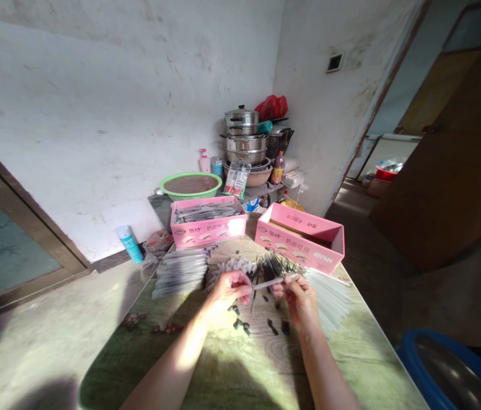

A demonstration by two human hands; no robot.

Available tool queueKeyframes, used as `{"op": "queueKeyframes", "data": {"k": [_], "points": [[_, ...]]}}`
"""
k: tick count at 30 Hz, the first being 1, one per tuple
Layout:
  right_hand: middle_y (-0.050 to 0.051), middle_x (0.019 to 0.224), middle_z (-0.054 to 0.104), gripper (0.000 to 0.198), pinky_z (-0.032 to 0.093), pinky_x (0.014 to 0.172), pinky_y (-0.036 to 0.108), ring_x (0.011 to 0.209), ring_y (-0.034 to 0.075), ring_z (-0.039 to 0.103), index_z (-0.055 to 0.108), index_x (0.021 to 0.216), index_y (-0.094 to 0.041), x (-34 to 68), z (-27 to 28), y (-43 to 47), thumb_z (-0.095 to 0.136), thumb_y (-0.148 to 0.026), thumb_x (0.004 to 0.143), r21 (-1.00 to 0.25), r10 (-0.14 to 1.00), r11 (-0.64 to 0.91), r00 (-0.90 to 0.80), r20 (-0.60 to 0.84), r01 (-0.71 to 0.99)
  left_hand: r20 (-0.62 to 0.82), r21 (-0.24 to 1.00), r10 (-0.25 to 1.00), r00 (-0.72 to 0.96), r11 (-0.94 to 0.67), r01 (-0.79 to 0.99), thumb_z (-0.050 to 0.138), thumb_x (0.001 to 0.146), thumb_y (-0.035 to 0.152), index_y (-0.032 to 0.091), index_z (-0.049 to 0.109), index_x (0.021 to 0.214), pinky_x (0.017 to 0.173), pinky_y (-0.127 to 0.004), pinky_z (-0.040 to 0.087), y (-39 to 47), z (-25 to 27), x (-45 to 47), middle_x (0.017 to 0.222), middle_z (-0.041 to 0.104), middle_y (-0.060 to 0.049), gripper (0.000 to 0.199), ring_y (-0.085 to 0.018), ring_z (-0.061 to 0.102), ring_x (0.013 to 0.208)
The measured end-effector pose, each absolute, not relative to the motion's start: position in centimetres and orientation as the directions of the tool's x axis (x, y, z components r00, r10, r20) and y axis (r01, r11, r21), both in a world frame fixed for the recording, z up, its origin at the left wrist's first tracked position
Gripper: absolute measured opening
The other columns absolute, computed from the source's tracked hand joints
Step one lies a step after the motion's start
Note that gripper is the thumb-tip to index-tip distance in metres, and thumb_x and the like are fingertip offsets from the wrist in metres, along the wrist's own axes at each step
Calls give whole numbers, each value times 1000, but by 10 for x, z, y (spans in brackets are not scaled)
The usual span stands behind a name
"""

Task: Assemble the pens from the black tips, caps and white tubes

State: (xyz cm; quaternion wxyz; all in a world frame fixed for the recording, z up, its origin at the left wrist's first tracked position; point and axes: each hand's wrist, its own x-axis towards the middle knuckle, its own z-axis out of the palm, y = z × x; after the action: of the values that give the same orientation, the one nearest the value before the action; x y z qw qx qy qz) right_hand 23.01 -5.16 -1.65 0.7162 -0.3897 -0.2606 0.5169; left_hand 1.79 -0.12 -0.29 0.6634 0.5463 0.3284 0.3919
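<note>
A translucent pen barrel is held nearly level over the table. My left hand pinches at its left end; whether a smaller part sits in those fingertips is hidden. My right hand grips the other end between thumb and fingers. Beyond my hands lie a pile of thin black pen refills and a heap of small whitish pieces. Clear empty barrels fan out to the right. Assembled-looking pens are stacked at the left. Several small black caps lie scattered near my wrists.
A pink box full of pens stands at the table's back left, another pink box at the back right. Behind are a green basin and stacked steel pots. A blue tub stands at lower right.
</note>
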Motion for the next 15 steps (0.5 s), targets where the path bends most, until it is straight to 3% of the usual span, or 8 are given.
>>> {"op": "queueKeyframes", "data": {"k": [15], "points": [[5, 71, 78, 33, 63, 57, 25, 59, 18, 75, 75, 76, -20, 228, -15, -51, 99, -39, 64, -841, 939, 163, 343, -29, -517, -39, 981, 900, 434, 117, -154, 98, 56, 53, 15, 65, 73, 51, -27, 51, -2, -1, 20, 56, 66, -3, 54, -16, 63, 49]]}}
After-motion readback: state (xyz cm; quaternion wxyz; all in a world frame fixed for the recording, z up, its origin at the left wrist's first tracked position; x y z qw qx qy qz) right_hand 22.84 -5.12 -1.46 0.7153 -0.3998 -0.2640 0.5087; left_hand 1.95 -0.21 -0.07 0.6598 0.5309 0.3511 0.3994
